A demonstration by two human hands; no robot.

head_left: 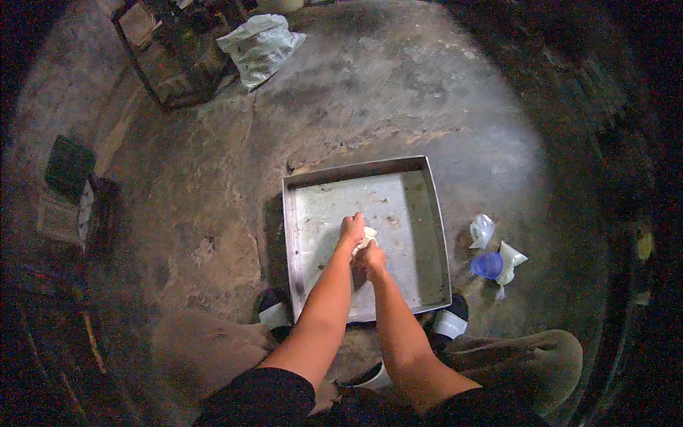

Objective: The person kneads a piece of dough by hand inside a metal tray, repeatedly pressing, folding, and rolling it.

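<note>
Both my hands meet over a square metal tray (pixel 398 192) with raised walls, which lies on the floor between my feet. A pale, soft lump of what looks like dough (pixel 368 235) shows between them. My left hand (pixel 351 229) closes on the lump from the left and is the farther one. Just nearer and to the right, my right hand (pixel 371 257) has its fingers closed on the lump's near side. Pale smears and crumbs mark the tray's bottom around them.
Right of the tray lie a blue plastic cup or bowl (pixel 486 265), a clear plastic bag (pixel 482 230) and a bag with white contents (pixel 511 265). Slippers (pixel 450 324) flank the tray's near corners. A white sack (pixel 262 50) stands far off beside a dark frame (pixel 171 105).
</note>
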